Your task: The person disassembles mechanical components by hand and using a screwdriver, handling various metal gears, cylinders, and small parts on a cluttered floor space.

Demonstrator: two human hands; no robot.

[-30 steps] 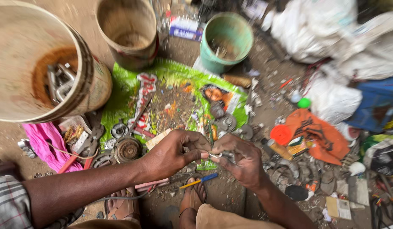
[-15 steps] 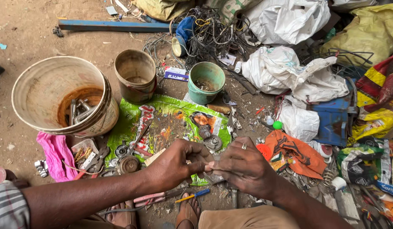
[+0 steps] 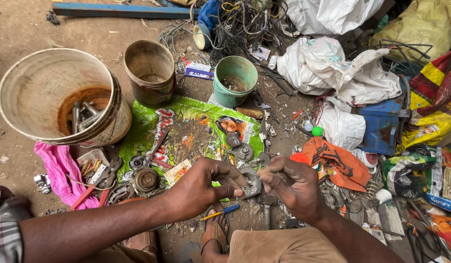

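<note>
Both hands meet at the centre foreground, left hand (image 3: 201, 187) and right hand (image 3: 293, 187) closed on a small metal part (image 3: 251, 185) between them. A printed sheet (image 3: 186, 129) lies on the ground beyond the hands. Behind it stand a pot (image 3: 150, 73) and, to its right, a small bucket (image 3: 235, 80). A large bucket (image 3: 60, 97) sits far left, tools inside. Sacks (image 3: 332, 68) lie right rear.
</note>
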